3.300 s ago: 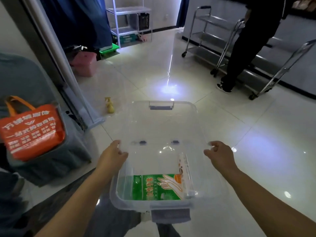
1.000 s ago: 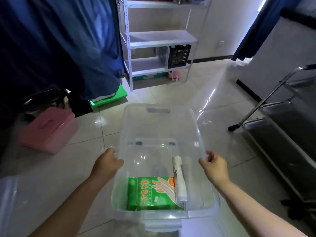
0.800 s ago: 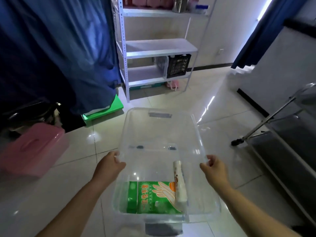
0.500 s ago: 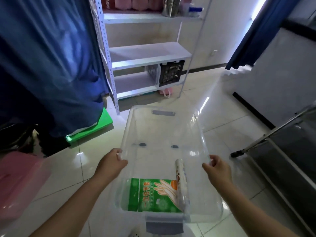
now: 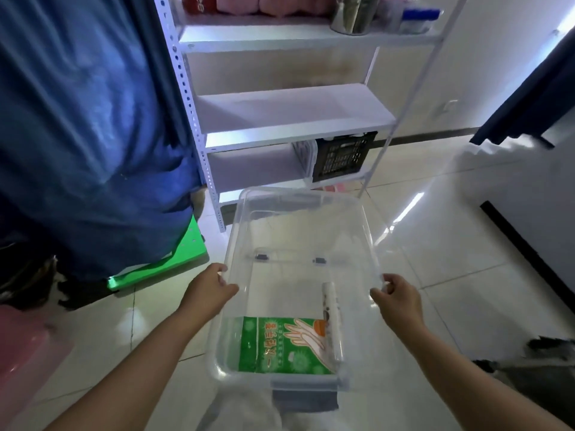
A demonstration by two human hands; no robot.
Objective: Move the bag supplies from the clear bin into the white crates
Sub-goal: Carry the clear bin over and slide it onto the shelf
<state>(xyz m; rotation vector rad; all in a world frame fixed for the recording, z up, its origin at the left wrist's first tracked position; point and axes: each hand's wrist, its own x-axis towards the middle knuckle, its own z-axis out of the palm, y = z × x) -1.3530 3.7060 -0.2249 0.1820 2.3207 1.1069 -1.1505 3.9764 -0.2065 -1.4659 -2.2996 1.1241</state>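
I carry a clear bin [image 5: 298, 213] in front of me above the tiled floor. My left hand [image 5: 211, 290] grips its left rim and my right hand [image 5: 396, 295] grips its right rim. Inside, at the near end, lies a green pack of disposable gloves [image 5: 280, 346]. A white roll of bags [image 5: 331, 318] lies along the pack's right edge. A white crate [image 5: 306, 160] stands on the low shelf of the rack ahead, beside a black crate [image 5: 342, 155].
A white metal shelf rack [image 5: 289, 113] stands straight ahead, with pink packs and a steel pot on its upper shelf. A blue curtain [image 5: 84, 119] hangs at left over a green stool [image 5: 168, 262]. A pink box [image 5: 21, 346] sits at the lower left. A dark counter edge runs along the right.
I have walked with the bin from the open floor toward the shelf rack, which now stands much closer. Both hands keep the same grip; the pack and roll have barely shifted.
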